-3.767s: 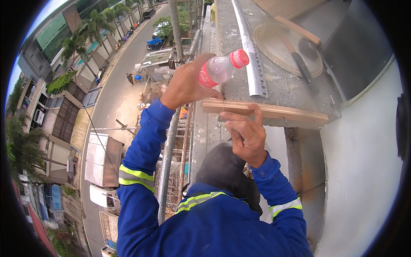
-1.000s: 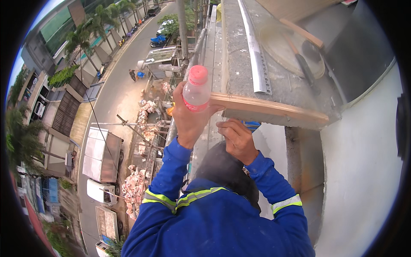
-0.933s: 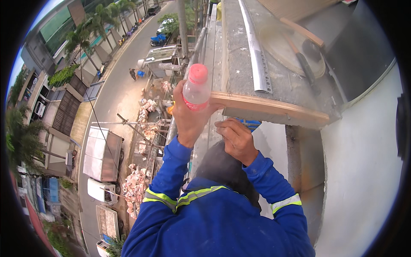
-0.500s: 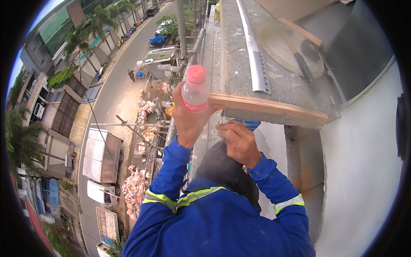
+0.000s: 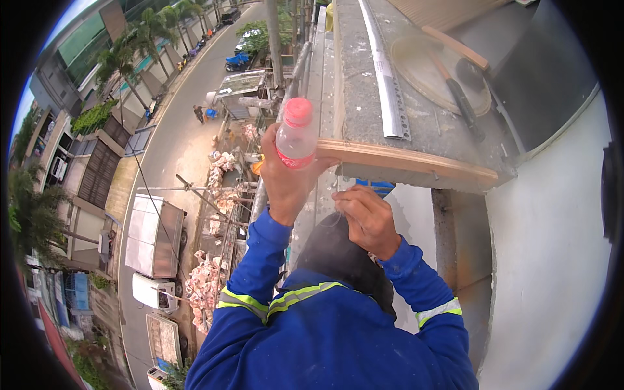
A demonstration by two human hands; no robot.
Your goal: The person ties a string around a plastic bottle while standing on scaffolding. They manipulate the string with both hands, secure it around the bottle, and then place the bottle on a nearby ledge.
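Observation:
My left hand [image 5: 286, 185] is closed around a clear plastic bottle [image 5: 297, 135] with a pinkish-red cap and a red label. Its thumb presses on the left end of a wooden strip [image 5: 403, 158], which runs along the edge of a concrete ledge [image 5: 357, 110]. Below that end, my right hand [image 5: 368, 220] pinches a thin pale string [image 5: 336, 184] between thumb and fingers. The string rises toward the strip's end, and a faint loop hangs beside the hand. Where the string is fastened cannot be made out.
On the ledge lie a perforated metal strip [image 5: 385, 78], a hazy round disc [image 5: 406, 55], a black-handled tool [image 5: 461, 101] and a wood piece [image 5: 455, 47]. A nail [image 5: 436, 175] sticks out by the strip. Scaffold pipes [image 5: 275, 45] stand left, high above a street [image 5: 172, 133]; a white wall [image 5: 546, 227] stands right.
My right hand has moved slightly down and to the right, away from the strip's end, still pinching the string. My left hand and the bottle have stayed in place.

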